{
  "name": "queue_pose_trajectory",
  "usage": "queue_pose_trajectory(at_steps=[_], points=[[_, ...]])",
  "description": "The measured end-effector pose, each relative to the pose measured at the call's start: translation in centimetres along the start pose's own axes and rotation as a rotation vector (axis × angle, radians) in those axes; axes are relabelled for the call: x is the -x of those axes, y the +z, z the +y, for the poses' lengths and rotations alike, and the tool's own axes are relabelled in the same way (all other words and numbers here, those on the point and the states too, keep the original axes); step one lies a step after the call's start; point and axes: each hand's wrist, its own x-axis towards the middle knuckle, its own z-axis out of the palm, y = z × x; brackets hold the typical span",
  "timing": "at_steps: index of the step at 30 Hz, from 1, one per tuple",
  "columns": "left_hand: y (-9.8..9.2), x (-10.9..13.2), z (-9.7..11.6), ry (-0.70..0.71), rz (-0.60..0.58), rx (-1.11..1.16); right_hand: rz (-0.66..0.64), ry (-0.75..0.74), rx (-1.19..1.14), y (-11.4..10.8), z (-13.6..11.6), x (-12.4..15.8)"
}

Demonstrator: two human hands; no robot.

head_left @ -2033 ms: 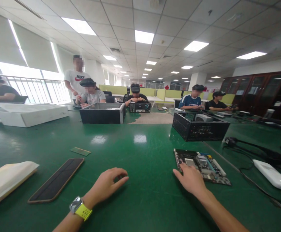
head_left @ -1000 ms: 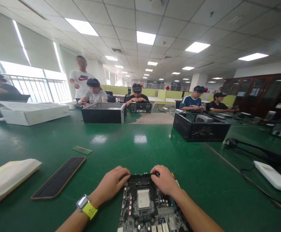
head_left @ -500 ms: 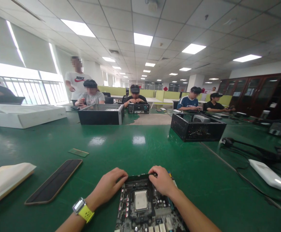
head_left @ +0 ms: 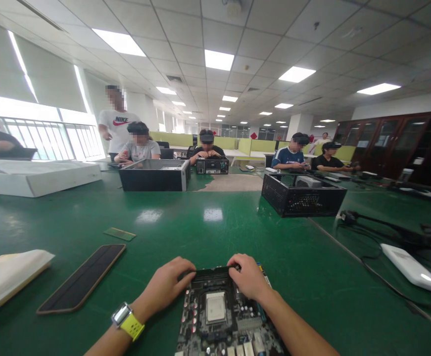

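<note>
A motherboard (head_left: 233, 324) lies flat on the green table in front of me, with a bare silver processor (head_left: 215, 307) in its socket. Along its far edge a dark, thin memory module (head_left: 212, 271) stands over the black slots. My left hand (head_left: 170, 279) pinches the left end of this module, fingers bent. At the other end, the thumb and fingers of my right hand (head_left: 248, 277) close on it. The fingers hide both ends, so how deep it sits cannot be told. A green memory module (head_left: 119, 234) lies apart on the table, to the far left.
Left of me lie a dark phone (head_left: 83, 279) and a pale padded packet (head_left: 7, 282). Further off stand a white box (head_left: 44, 178) and open computer cases (head_left: 152, 179) (head_left: 304, 198). Cables and a white device (head_left: 411, 267) lie right. Several people sit across the table (head_left: 185, 212).
Both hands stay at the same places on the dark memory module, with hardly any shift. In the background, a person at the far right has moved slightly.
</note>
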Motion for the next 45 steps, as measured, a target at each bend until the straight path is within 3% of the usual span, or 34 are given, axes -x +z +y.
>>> queue_pose_trajectory(at_steps=[45], points=[[-0.67, 0.32, 0.36, -0.022, -0.013, 0.016, -0.041, 0.031, 0.051, -0.4, -0.65, 0.03]])
